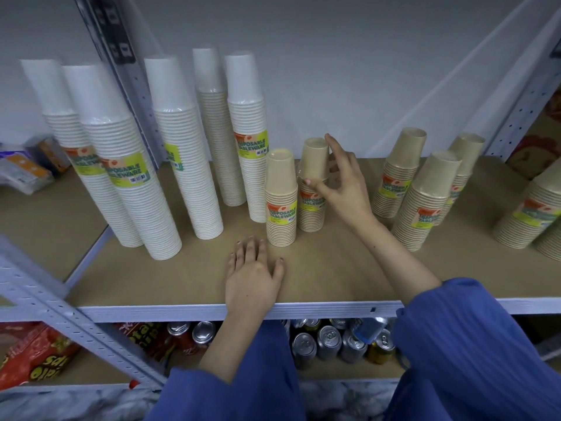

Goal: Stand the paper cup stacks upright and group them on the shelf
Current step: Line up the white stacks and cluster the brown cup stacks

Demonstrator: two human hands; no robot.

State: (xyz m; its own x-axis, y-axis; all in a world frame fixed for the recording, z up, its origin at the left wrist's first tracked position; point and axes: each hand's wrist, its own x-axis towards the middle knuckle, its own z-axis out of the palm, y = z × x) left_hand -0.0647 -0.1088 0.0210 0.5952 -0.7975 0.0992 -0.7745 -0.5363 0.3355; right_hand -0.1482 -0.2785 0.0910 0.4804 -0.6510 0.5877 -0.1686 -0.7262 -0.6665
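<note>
Several tall white cup stacks (194,153) stand upright at the left of the brown shelf (328,268). Two short tan stacks stand side by side in the middle: one (280,202) free, the other (312,189) touched near its top by my right hand (340,183), thumb and fingers spread around the top cup. My left hand (253,275) lies flat on the shelf in front of them, fingers apart, holding nothing. Three more tan stacks (425,199) stand upright to the right, and further tan stacks (528,214) lean at the far right edge.
A grey slotted upright (127,77) crosses behind the white stacks; another post (522,95) rises at the right. Wrapped packets (27,165) lie at the far left. Below the shelf rail (188,309) are drink cans (328,341) and red snack bags (33,354).
</note>
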